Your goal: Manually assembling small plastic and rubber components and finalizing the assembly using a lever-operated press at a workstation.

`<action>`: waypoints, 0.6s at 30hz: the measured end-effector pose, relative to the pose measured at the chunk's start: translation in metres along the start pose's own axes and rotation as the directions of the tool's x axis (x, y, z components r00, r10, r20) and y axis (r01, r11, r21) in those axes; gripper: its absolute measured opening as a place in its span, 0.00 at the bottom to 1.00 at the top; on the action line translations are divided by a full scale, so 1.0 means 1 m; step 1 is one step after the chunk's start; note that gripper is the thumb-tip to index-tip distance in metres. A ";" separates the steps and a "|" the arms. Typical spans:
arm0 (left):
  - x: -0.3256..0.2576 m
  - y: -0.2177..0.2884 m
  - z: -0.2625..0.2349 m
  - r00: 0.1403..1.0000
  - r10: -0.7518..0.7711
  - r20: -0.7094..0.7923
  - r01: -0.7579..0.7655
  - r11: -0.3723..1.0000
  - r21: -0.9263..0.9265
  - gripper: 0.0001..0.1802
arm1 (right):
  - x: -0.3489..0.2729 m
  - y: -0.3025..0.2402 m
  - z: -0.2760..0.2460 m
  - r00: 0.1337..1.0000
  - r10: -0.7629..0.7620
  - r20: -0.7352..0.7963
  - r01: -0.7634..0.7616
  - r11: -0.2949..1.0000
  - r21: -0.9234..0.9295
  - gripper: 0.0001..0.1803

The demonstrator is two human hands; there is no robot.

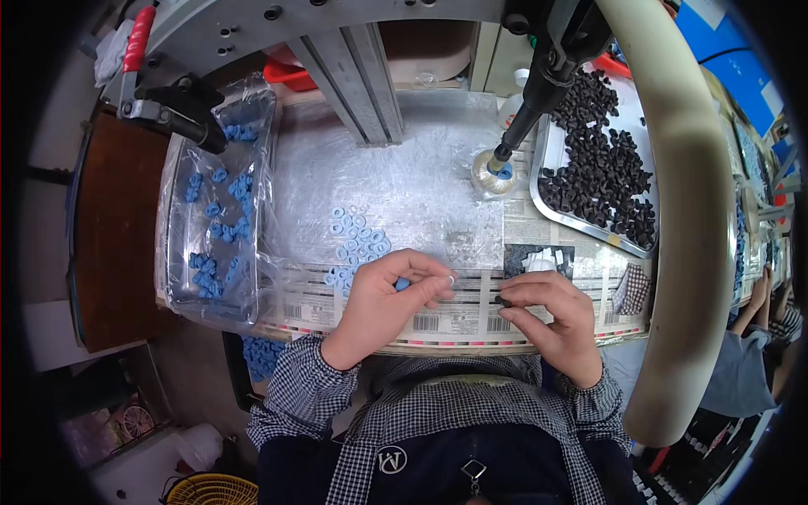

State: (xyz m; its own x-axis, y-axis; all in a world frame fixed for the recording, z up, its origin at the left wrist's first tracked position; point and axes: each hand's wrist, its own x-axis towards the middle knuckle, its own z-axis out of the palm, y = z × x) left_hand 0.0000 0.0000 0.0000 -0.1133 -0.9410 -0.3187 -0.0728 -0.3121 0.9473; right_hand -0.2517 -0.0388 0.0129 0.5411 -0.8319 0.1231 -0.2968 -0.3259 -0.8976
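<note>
My left hand (391, 295) is closed above the near edge of the table, with a small blue piece (402, 284) tucked in its curled fingers. Between its thumb and forefinger tips shows a tiny whitish ring-like bit (452, 280), slightly blurred. To its right, my right hand (551, 316) pinches a small black part (502, 301) between thumb and fingers. The two hands are apart. Several light-blue rings (362, 240) lie loose on the metal plate just beyond my left hand. Beyond my right hand, small white pieces (543, 259) rest on a dark pad (513, 263).
A plastic-lined tray (189, 231) with blue parts stands at left. At right, a metal tray (551, 210) holds many black parts. A press rod (530, 109) comes down onto a round fixture (492, 181). A thick pale tube (694, 210) curves along the right; another person's arm (757, 299) shows beyond.
</note>
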 end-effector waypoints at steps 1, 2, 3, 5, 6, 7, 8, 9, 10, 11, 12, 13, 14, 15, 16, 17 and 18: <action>0.002 0.000 0.002 1.000 0.011 0.006 -0.010 0.995 -0.101 0.12 | 0.003 -0.002 0.004 1.000 0.007 -0.006 -0.007 1.000 0.009 0.14; 0.004 0.000 0.004 1.000 0.022 0.011 -0.019 0.979 -0.202 0.10 | 0.005 -0.003 0.006 1.000 0.014 -0.012 -0.014 1.000 0.018 0.14; 0.005 0.002 0.006 1.000 0.024 0.012 -0.021 0.978 -0.208 0.10 | 0.007 -0.003 0.006 1.000 0.016 -0.009 -0.016 1.000 0.012 0.14; 0.007 0.007 0.009 0.998 -0.039 0.039 0.047 0.974 -0.223 0.10 | 0.011 0.001 0.008 1.000 -0.018 0.016 0.018 1.000 0.001 0.14; 0.009 0.007 0.008 0.999 -0.038 0.038 0.046 0.973 -0.227 0.10 | 0.011 0.002 0.013 1.000 -0.018 0.019 0.018 1.000 -0.002 0.14; 0.012 0.007 0.007 0.998 -0.021 0.065 0.031 0.987 -0.158 0.10 | 0.012 0.004 0.018 1.000 0.009 -0.020 -0.008 0.999 0.043 0.14; 0.014 0.007 0.007 0.996 -0.006 0.093 0.014 0.996 -0.089 0.10 | 0.013 0.004 0.020 0.999 0.024 -0.036 -0.021 0.998 0.065 0.14; 0.015 0.007 0.007 0.996 -0.006 0.088 0.014 0.996 -0.093 0.10 | 0.015 0.004 0.022 0.998 0.036 -0.052 -0.031 0.996 0.088 0.14; 0.016 0.007 0.007 0.994 0.007 0.109 0.001 0.997 -0.071 0.11 | 0.020 0.002 0.021 0.998 -0.065 -0.025 0.065 0.998 0.005 0.14; 0.017 0.008 0.008 0.991 0.019 0.131 -0.012 0.999 -0.049 0.11 | 0.025 -0.001 0.019 0.986 -0.164 0.011 0.164 0.984 -0.074 0.14; 0.018 0.010 0.007 0.992 0.019 0.124 -0.013 0.999 -0.052 0.11 | 0.029 -0.002 0.016 0.974 -0.225 0.036 0.228 0.968 -0.106 0.14; 0.018 0.013 0.006 0.988 0.004 0.153 0.002 0.999 -0.036 0.12 | 0.030 -0.005 0.015 0.978 -0.201 0.057 0.207 0.969 -0.134 0.13; 0.018 0.015 0.004 0.983 -0.012 0.182 0.016 1.000 -0.020 0.14 | 0.030 -0.002 0.016 0.974 -0.215 0.069 0.223 0.964 -0.147 0.13; 0.019 0.017 0.003 0.984 -0.012 0.179 0.016 1.000 -0.022 0.14 | 0.030 0.000 0.016 0.970 -0.228 0.079 0.238 0.958 -0.159 0.13; 0.020 0.019 0.002 0.984 -0.022 0.179 0.026 0.999 -0.021 0.14 | 0.031 0.000 0.015 0.963 -0.252 0.096 0.266 0.944 -0.194 0.12; 0.021 0.020 0.002 0.983 -0.031 0.180 0.036 0.999 -0.020 0.14 | 0.031 0.001 0.016 0.962 -0.253 0.099 0.268 0.944 -0.194 0.12; 0.021 0.020 0.001 0.983 -0.031 0.178 0.035 0.999 -0.021 0.14 | 0.031 0.002 0.016 0.961 -0.262 0.091 0.276 0.939 -0.207 0.12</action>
State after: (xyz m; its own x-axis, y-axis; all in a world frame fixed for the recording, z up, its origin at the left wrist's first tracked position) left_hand -0.0049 -0.0255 0.0126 -0.2861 -0.8927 -0.3483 -0.0555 -0.3474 0.9361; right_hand -0.2227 -0.0581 0.0087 0.6691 -0.6729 0.3154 -0.2921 -0.6285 -0.7209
